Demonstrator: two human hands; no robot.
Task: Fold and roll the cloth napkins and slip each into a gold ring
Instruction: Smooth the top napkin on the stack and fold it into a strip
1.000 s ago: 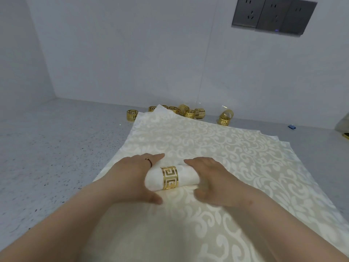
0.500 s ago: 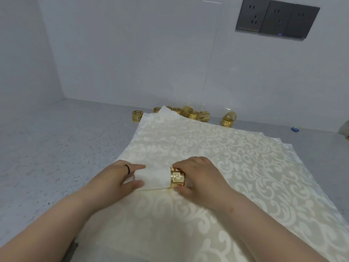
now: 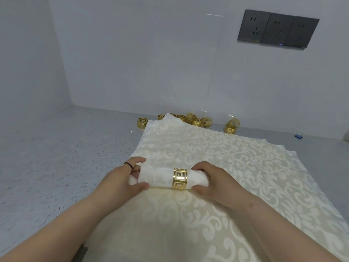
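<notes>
Roll point(image 3: 160, 176) lay crosswise on flat napkins point(image 3: 217, 154), ring point(image 3: 180, 178) around its middle. Left hand point(image 3: 125, 178) gripped the roll's 9 o'clock end, right hand point(image 3: 209, 179) the 3 o'clock end. Spare rings point(image 3: 196, 121) at 12 o'clock on tabletop point(image 3: 56, 157).

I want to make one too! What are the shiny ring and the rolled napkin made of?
The ring looks like thin polished gold-coloured metal: it glints and has crisp cut-out key patterns, though it could be plated. The rolled napkin looks like soft white woven cloth, matte, bulging either side of the ring.
</notes>
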